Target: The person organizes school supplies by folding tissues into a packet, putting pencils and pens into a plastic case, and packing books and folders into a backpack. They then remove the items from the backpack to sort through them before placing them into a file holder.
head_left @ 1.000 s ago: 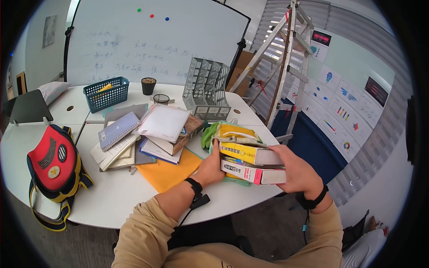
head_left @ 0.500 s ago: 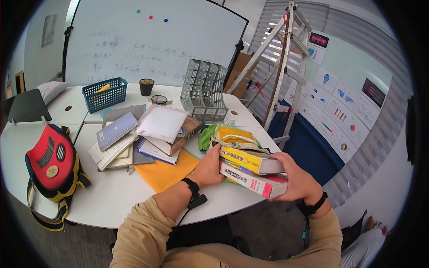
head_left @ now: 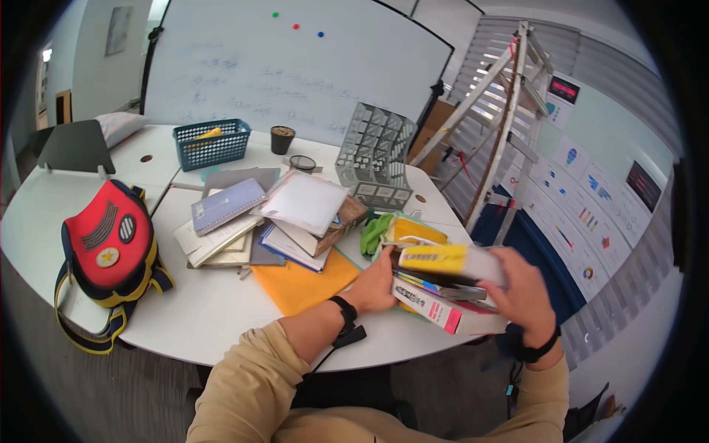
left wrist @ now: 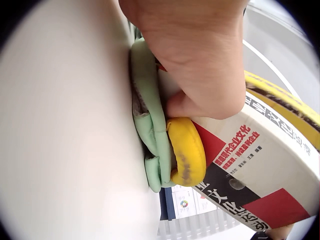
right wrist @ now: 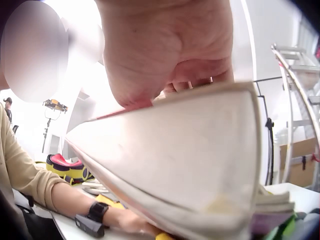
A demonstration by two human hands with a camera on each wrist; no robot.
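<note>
We are grasping the yellow-spined book (head_left: 443, 260) with our right hand (head_left: 523, 292), the fingers bent round its right end; the book is looking blurred in the head view. We are holding it tilted above the white-and-pink book (head_left: 442, 307), and a gap is showing between the two towards the right. Some thinner books (head_left: 436, 286) are lying in between. With our left hand (head_left: 375, 284) we are gripping the left end of the white-and-pink book, though part of those fingers is hiding from view. In the left wrist view, that hand is pressing close beside a pale green padded edge (left wrist: 152, 122) and a yellow padded loop (left wrist: 187, 150).

The yellow-and-green bag (head_left: 421, 230) is lying just behind the books, near the right edge of the white surface (head_left: 181, 303). To the left of our left hand, an orange folder (head_left: 306, 284) is lying flat, its upper part reaching a pile of papers and notebooks (head_left: 304, 201). Farther back, a grey file rack (head_left: 377, 159), a potted plant (head_left: 281, 140) and a teal basket (head_left: 214, 151) are standing, while a red backpack (head_left: 111, 236) is resting at the left.
</note>
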